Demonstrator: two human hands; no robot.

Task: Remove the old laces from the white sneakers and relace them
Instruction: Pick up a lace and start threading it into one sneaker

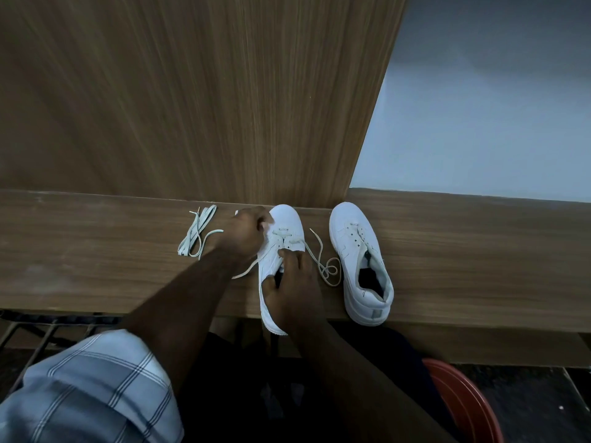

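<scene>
Two white sneakers stand toe-away on a wooden shelf. My left hand (243,233) pinches something at the left eyelets of the left sneaker (284,220), likely the lace. My right hand (294,282) grips that sneaker over its tongue and opening. Its lace (323,260) is threaded through the front eyelets; one end loops loosely on the wood to the right, another end trails out to the left under my forearm. The right sneaker (358,251) stands apart, with one lace bar at its front eyelets and no hand on it.
A bundle of loose pale laces (196,233) lies on the wooden shelf (96,260) to the left. An upright wood panel (192,91) closes the back. A red round object (463,404) sits at lower right below the shelf edge.
</scene>
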